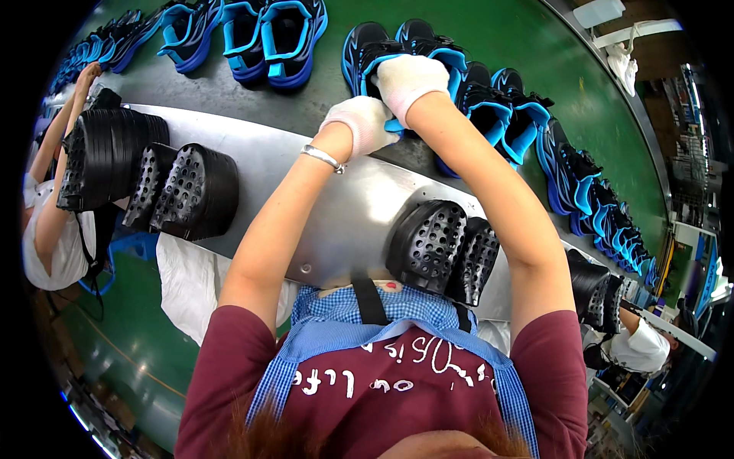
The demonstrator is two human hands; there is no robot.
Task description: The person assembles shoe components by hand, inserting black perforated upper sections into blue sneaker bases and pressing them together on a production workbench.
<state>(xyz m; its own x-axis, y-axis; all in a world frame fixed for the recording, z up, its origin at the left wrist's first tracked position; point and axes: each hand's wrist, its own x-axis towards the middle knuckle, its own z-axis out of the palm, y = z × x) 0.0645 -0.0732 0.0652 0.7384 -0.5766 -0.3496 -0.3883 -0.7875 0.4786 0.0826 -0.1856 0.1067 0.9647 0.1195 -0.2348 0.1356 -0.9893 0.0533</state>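
Observation:
Both my hands wear white gloves and meet at one black-and-blue sneaker on the green surface in front of me. My left hand is closed at its heel end, where a bit of bright blue shows beside the fingers. Over the shoe's opening, my right hand is curled, its fingertips hidden at the collar. A matching sneaker stands close on the right, partly covered by my right hand. Farther right is another pair of sneakers, next to my right forearm.
A metal worktop lies below my arms. On it stand black perforated, curved stacks at left and similar black perforated pieces near my right elbow. Rows of sneakers line the green belt. Co-workers are at far left and right.

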